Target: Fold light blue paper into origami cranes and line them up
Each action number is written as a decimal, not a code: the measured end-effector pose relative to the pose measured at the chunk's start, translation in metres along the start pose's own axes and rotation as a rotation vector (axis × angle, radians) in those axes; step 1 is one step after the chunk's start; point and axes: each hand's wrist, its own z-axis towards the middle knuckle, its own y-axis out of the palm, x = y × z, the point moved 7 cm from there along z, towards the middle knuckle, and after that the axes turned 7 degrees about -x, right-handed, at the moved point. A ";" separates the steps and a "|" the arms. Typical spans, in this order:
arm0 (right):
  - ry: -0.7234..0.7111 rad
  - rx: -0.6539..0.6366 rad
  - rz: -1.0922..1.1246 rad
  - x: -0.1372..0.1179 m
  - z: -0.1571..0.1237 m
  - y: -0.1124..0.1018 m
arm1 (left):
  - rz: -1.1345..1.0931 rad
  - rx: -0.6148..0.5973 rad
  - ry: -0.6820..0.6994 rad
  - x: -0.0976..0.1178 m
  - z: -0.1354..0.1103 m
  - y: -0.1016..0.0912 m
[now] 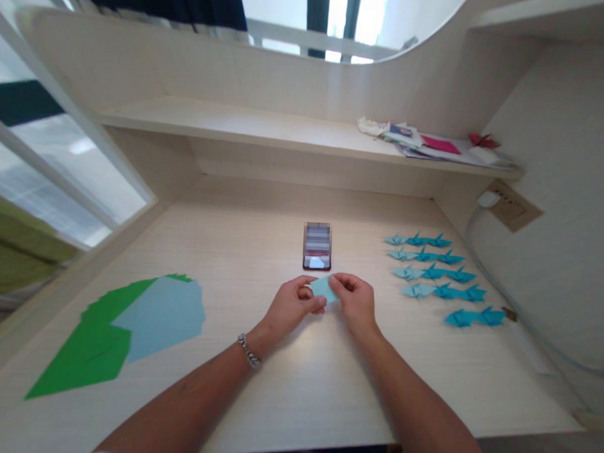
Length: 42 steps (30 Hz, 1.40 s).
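- My left hand: pinched closed, thumb over the lower left of a small light-blue paper, fingers curled beside and behind it; bracelet on that wrist.
- Paper: between my two hands, just in front of the phone, raised or resting, can't tell.
- My right hand: also pinched closed, thumb and fingers on the paper's right side.
- Desk, far left: green sheets, fanned, partly overlapping pale-blue sheets.
- Desk middle: phone, screen lit.
- Desk right: folded blue paper birds in five rows; back four have one pale and two brighter each, front row two bright.
- Room, left: green fabric.
- Above desk: mirror, shelf with papers at its right.
- Right wall: socket plate, white plug in it, cable hanging down.
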 end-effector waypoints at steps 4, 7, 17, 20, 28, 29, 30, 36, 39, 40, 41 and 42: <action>0.013 -0.026 -0.047 -0.001 0.000 0.002 | -0.059 -0.045 -0.047 -0.006 0.000 0.003; 0.020 -0.044 -0.013 -0.001 0.001 0.003 | -0.053 -0.027 -0.041 -0.007 0.001 0.001; 0.085 -0.245 0.033 0.000 -0.006 0.025 | -0.162 0.129 0.061 0.002 0.002 -0.013; 0.063 -0.200 -0.082 -0.001 -0.005 0.020 | -0.154 0.133 0.075 0.002 0.002 -0.012; 0.090 -0.184 -0.094 -0.002 -0.005 0.015 | -0.140 0.129 0.079 0.000 0.002 -0.010; 0.096 -0.183 -0.072 -0.001 -0.005 0.015 | -0.139 0.130 0.078 0.001 0.002 -0.009; 0.102 -0.180 -0.053 0.000 -0.005 0.015 | -0.139 0.131 0.077 0.001 0.002 -0.009; 0.072 -0.171 -0.060 0.002 -0.003 0.014 | -0.138 0.153 0.063 0.002 0.001 -0.010; 0.082 -0.182 -0.058 0.005 -0.002 0.014 | -0.120 0.168 0.051 0.000 0.001 -0.011; 0.089 -0.193 -0.064 0.006 -0.001 0.014 | -0.115 0.170 0.049 0.000 0.001 -0.011; 0.090 -0.206 -0.079 0.007 -0.001 0.015 | -0.111 0.170 0.047 0.000 0.001 -0.011; 0.086 -0.220 -0.105 0.008 -0.001 0.016 | -0.107 0.169 0.043 -0.001 0.000 -0.011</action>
